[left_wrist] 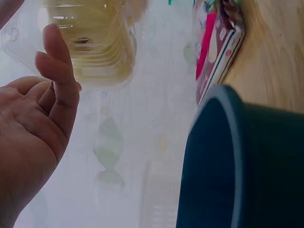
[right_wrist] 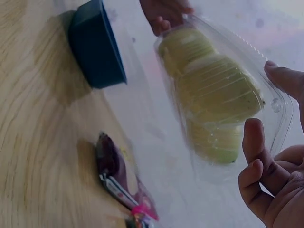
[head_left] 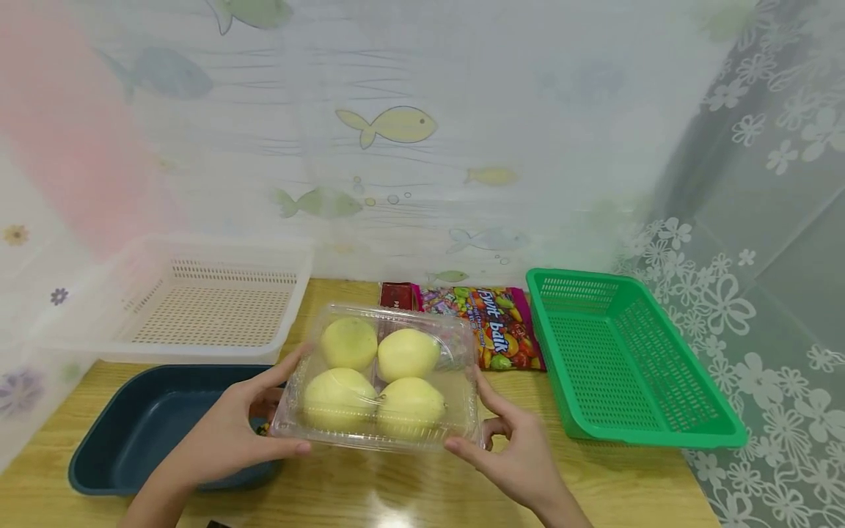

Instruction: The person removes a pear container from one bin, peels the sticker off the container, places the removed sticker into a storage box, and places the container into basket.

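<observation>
A clear plastic clamshell box (head_left: 376,441) holding several pale yellow-green round fruits (head_left: 409,354) is up off the table in the head view. My left hand (head_left: 231,433) grips its left side, thumb along the front edge and fingers partly hidden behind. On the opposite side my right hand (head_left: 511,444) grips it the same way, thumb at the front corner. In the left wrist view, curled fingers (left_wrist: 59,57) lie against the box's ridged wall. The right wrist view shows the box tilted, the right thumb (right_wrist: 285,78) on its rim. Its lid appears closed.
A dark blue basin (head_left: 125,411) stands at left, partly behind my left arm. Behind it is a white slotted basket (head_left: 284,323). A colourful candy bag (head_left: 491,326) and a dark red packet (head_left: 396,295) lie at the back. A green basket (head_left: 568,381) stands right.
</observation>
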Available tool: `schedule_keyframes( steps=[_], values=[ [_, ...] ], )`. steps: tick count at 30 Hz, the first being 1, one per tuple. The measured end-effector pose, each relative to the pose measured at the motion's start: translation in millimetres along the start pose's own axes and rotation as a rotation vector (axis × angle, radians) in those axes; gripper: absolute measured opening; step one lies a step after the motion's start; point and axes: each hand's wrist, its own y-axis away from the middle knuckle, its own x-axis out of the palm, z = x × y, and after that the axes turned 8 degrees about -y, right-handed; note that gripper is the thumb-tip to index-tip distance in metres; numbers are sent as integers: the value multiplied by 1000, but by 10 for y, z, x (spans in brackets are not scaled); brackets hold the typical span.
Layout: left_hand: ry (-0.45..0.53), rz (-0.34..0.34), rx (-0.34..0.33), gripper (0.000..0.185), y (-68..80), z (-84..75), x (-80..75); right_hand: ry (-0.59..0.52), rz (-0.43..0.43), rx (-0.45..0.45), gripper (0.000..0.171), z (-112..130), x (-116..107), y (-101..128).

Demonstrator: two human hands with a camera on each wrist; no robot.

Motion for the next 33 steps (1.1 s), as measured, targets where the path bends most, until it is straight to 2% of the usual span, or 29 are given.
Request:
schedule_keyframes(
  steps=[9,19,26,33],
  values=[
    [-44,-11,3,107,95,118,-217,2,50,6,88,42,177,-155],
    [-95,-12,54,107,208,283,-469,-4,125,-8,93,90,395,-333],
    [-96,-16,15,104,270,371,-626,-22,171,-6,96,127,549,-450],
    [-99,-43,19,103,361,543,-744,-2,189,-11,97,161,706,-581]
  ],
)
